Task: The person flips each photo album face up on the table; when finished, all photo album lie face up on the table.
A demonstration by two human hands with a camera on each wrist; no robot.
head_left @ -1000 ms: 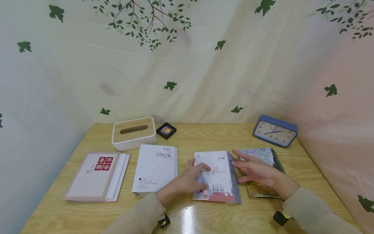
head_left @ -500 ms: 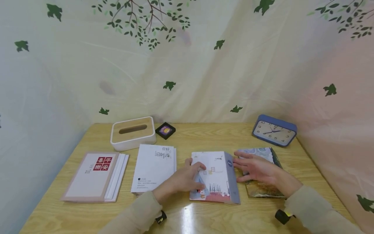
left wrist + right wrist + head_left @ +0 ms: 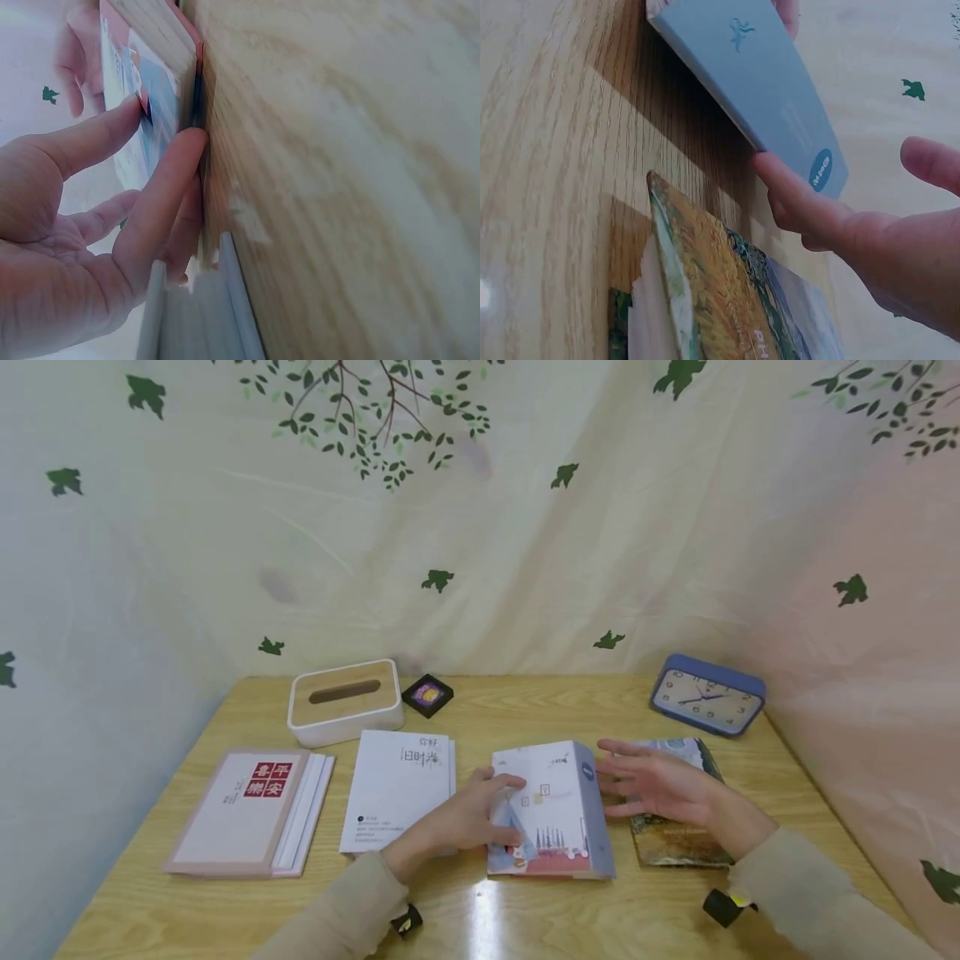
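In the head view a book (image 3: 546, 810) with a white illustrated cover and blue-grey spine lies between both hands. My left hand (image 3: 476, 814) pinches its left edge. The left wrist view shows the thumb (image 3: 112, 131) on the cover and another finger at the page edge near the table. My right hand (image 3: 660, 785) is beside the spine (image 3: 742, 75), fingers extended, one fingertip right at the spine's lower edge. A shadow falls on the table below that spine. Partly behind my right hand is a paperback (image 3: 678, 845) with a painted landscape cover.
A white book (image 3: 397, 802) and, further left, a pink-bordered book (image 3: 225, 818) lie on the wooden table (image 3: 525, 710). Behind them stand a tissue box (image 3: 345, 714) and a small black framed item (image 3: 428, 695). A blue clock (image 3: 707, 697) leans at the back right.
The book has shifted slightly left, and its far spine corner now sits a little higher. My left hand has moved left with it, while my right hand's fingers have straightened slightly.
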